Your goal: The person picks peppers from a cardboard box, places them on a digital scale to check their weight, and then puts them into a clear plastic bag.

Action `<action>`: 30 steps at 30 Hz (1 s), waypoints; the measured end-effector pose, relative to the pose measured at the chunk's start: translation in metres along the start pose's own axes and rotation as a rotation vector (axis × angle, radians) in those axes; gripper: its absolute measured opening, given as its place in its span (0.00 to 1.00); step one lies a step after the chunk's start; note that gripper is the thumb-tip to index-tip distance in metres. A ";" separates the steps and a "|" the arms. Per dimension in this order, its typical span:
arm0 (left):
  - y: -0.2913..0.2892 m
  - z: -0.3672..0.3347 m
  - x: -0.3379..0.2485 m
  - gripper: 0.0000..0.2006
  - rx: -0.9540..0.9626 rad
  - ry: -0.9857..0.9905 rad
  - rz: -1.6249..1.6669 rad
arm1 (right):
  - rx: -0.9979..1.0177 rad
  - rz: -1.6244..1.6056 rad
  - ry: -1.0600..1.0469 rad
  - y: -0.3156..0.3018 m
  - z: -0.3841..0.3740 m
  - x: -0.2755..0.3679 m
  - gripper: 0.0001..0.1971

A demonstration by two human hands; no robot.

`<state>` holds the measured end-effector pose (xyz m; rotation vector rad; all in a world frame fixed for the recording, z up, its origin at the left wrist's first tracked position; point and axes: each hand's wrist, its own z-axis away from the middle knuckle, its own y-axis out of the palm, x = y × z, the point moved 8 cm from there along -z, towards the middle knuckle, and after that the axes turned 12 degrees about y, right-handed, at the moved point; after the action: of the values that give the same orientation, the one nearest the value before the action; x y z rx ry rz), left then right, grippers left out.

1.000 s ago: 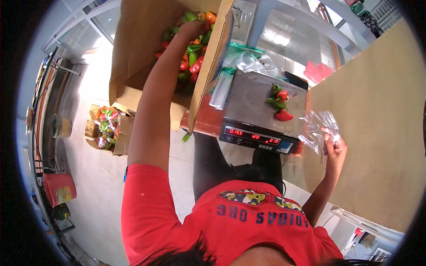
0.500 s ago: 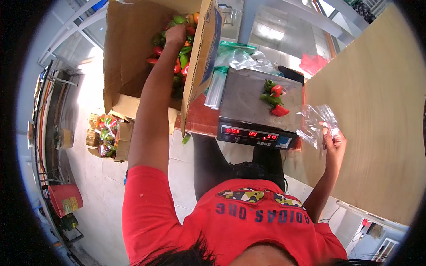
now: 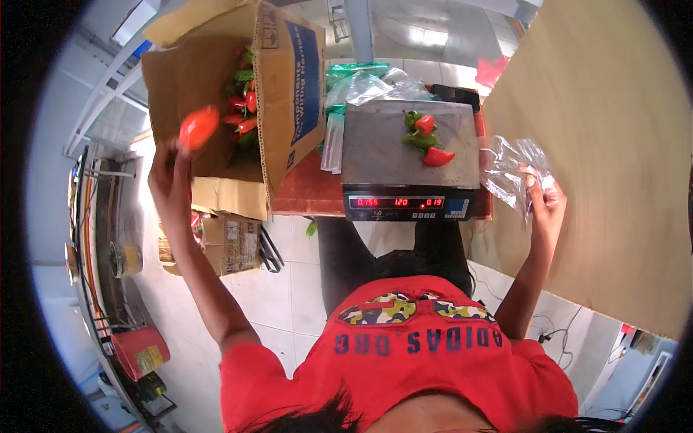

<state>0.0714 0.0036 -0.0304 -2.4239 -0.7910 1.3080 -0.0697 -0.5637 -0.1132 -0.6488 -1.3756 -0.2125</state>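
My left hand [image 3: 172, 172] is raised at the left rim of the cardboard box [image 3: 292, 94], its fingertips closed on the lower end of a red-orange pepper [image 3: 199, 128]. Inside the box lies a heap of red and green peppers [image 3: 244, 108], partly hidden by the box wall. On the scale's grey plate [image 3: 375, 148] rest several peppers, among them a red pepper [image 3: 438, 156] nearest me. Right of the scale, my right hand [image 3: 546, 198] pinches a crumpled clear plastic bag [image 3: 514, 169], which looks empty.
Flat clear bags [image 3: 333, 144] and green-edged plastic packaging [image 3: 382, 83] lie left of and behind the scale. A large tan board [image 3: 599, 173] stands at the right. Below the table, a smaller carton [image 3: 232, 245] and a fallen green pepper [image 3: 311, 229] sit on the floor.
My left hand has come out of the box toward the left and nearer me, with a red-orange pepper in its fingers. My right hand still holds the bag beside the scale.
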 end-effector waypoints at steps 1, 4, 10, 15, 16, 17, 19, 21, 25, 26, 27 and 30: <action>0.003 0.023 -0.038 0.06 -0.029 0.011 -0.098 | -0.010 -0.002 0.010 0.001 -0.001 -0.003 0.08; 0.064 0.082 -0.103 0.02 0.170 -0.051 0.026 | -0.006 0.006 -0.070 0.003 -0.004 -0.006 0.08; 0.262 0.137 -0.080 0.07 0.556 0.027 0.290 | -0.005 -0.041 -0.040 -0.005 0.009 0.010 0.08; 0.328 0.139 -0.015 0.08 0.531 0.011 0.159 | -0.039 -0.023 -0.036 -0.019 0.014 0.000 0.08; 0.330 0.135 -0.011 0.08 0.498 0.023 0.129 | -0.051 -0.027 -0.038 -0.020 0.015 -0.002 0.08; 0.334 0.134 -0.006 0.08 0.501 0.024 0.125 | -0.051 -0.031 -0.035 -0.021 0.015 -0.003 0.08; 0.335 0.130 -0.001 0.08 0.442 0.075 0.126 | -0.033 -0.029 -0.008 -0.019 0.013 -0.004 0.08; 0.339 0.130 0.008 0.08 0.437 0.052 0.167 | -0.027 -0.033 -0.016 -0.016 0.012 -0.003 0.08; 0.348 0.130 0.019 0.08 0.453 -0.099 0.284 | 0.013 -0.072 0.012 -0.009 0.012 -0.006 0.08; 0.350 0.129 0.018 0.08 0.452 -0.099 0.284 | 0.013 -0.072 0.012 -0.009 0.012 -0.006 0.08; 0.350 0.125 0.014 0.07 0.390 -0.063 0.315 | 0.020 -0.079 -0.006 -0.008 0.012 -0.005 0.08; 0.358 0.122 0.019 0.06 0.224 -0.084 0.416 | 0.020 -0.080 -0.006 -0.008 0.014 -0.003 0.08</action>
<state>0.0977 -0.2785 -0.2815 -2.4399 -0.1417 1.5542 -0.0857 -0.5629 -0.1128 -0.5783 -1.4092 -0.2604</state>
